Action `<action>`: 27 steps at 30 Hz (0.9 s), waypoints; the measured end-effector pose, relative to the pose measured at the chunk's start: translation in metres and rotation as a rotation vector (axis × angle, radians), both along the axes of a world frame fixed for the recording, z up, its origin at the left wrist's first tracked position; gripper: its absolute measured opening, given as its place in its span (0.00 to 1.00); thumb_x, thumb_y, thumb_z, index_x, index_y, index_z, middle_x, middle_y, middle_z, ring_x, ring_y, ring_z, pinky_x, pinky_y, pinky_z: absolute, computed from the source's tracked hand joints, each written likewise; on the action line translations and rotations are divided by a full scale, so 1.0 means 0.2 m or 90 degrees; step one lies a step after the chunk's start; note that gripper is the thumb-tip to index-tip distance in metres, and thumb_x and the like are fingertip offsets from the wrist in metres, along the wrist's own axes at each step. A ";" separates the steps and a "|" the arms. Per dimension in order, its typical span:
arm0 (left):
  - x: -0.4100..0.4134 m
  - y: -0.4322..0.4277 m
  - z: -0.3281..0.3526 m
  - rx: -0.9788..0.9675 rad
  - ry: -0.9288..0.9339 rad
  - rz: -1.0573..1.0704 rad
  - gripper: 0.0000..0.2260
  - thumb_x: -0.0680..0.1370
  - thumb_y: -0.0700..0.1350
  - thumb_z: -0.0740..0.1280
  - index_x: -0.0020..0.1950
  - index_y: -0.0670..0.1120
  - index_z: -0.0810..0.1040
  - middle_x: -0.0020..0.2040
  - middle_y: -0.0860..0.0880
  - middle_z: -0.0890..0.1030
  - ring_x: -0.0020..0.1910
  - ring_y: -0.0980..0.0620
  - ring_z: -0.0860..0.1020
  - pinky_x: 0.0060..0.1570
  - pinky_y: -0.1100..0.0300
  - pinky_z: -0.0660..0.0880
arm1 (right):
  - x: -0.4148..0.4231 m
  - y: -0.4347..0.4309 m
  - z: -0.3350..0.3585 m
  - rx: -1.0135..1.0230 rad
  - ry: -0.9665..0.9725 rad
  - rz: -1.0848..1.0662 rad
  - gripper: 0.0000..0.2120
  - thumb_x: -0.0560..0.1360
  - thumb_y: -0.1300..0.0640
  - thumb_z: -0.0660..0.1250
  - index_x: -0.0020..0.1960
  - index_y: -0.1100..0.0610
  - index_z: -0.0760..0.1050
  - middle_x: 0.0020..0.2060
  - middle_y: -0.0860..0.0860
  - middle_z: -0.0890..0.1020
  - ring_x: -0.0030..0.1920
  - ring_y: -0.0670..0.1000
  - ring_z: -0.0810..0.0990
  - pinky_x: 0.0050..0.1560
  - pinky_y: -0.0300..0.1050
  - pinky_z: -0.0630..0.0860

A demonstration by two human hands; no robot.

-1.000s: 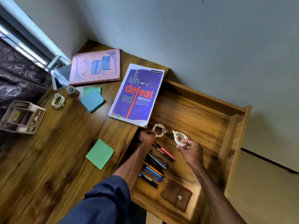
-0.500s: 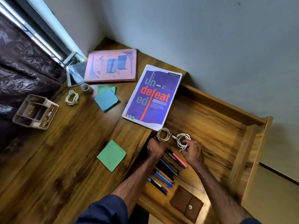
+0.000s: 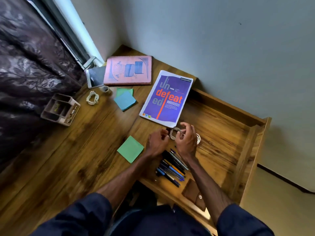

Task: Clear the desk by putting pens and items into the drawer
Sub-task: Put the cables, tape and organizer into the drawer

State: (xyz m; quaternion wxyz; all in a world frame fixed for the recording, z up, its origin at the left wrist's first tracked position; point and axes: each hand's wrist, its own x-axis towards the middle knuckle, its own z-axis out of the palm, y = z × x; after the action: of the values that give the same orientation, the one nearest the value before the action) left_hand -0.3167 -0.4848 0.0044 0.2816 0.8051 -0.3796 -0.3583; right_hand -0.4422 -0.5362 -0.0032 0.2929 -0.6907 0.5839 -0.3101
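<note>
Two dark sleeves [image 3: 81,217] fill the bottom of your view, and both of your forearms reach out over the open drawer [image 3: 242,160]. Nearest you in that drawer lies one brown pouch [image 3: 193,193] with a snap button, partly under your right forearm. Just beyond it sits a loose bundle of pens [image 3: 172,169], too overlapped to count exactly, their far ends hidden by your wrists. Your left hand [image 3: 156,143] hovers above the drawer's left edge with its fingers curled in, and you cannot tell from here whether it grips anything. Your right hand [image 3: 185,140] has fingers curved loosely around one coiled white cable [image 3: 173,133], which sits between both hands at the drawer's near-left corner; whether it is pinched or only touched is unclear. A second white coil [image 3: 198,138] peeks out behind your right hand on the drawer floor.

On the desk [image 3: 51,167], one green sticky pad [image 3: 130,149] lies just left of your left hand. Further out, the purple "undefeated" book [image 3: 167,99] overhangs the drawer's back corner, right beside the cable. Left of it rests a small stack of blue and green notes [image 3: 125,99]. A third cable coil [image 3: 92,97] and a small tape roll [image 3: 105,89] lie near one beige desk organiser [image 3: 60,109]. Against the wall sit one pink book [image 3: 129,70] and one spiral notepad [image 3: 96,77], edges touching
</note>
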 end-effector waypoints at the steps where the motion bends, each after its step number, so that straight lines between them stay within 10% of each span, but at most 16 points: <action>1: 0.07 0.02 0.04 -0.016 -0.011 0.019 0.11 0.76 0.48 0.70 0.57 0.48 0.82 0.51 0.53 0.84 0.49 0.55 0.82 0.52 0.58 0.80 | 0.08 0.01 0.04 -0.021 -0.020 0.018 0.18 0.70 0.66 0.68 0.59 0.57 0.76 0.51 0.52 0.79 0.47 0.49 0.77 0.49 0.42 0.73; 15: 1.24 0.60 0.00 0.119 -0.121 0.330 0.10 0.75 0.47 0.67 0.56 0.52 0.79 0.56 0.51 0.83 0.58 0.48 0.80 0.55 0.57 0.75 | 1.25 0.22 0.05 0.081 0.067 0.415 0.19 0.69 0.65 0.68 0.60 0.60 0.76 0.50 0.57 0.82 0.49 0.57 0.81 0.49 0.46 0.76; 21: 1.53 0.71 -0.13 0.177 -0.153 0.218 0.22 0.78 0.47 0.66 0.73 0.49 0.70 0.71 0.47 0.71 0.72 0.46 0.68 0.71 0.55 0.64 | 1.66 0.20 -0.01 0.125 0.196 0.502 0.23 0.72 0.63 0.68 0.66 0.63 0.71 0.60 0.62 0.77 0.60 0.63 0.76 0.57 0.51 0.73; 27: 1.61 0.70 -0.13 0.152 -0.280 0.083 0.23 0.78 0.42 0.66 0.73 0.49 0.69 0.67 0.46 0.69 0.62 0.45 0.75 0.59 0.51 0.76 | 2.03 0.05 -0.06 0.112 0.282 0.502 0.35 0.77 0.57 0.66 0.79 0.61 0.54 0.66 0.67 0.72 0.66 0.67 0.71 0.64 0.54 0.67</action>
State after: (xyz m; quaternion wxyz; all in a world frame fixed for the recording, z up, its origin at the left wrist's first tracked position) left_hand 0.0051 -0.3448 -0.0224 0.1174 0.9141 -0.3339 -0.1977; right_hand -0.0355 -0.5259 -0.0156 0.3142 -0.8822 0.3492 0.0314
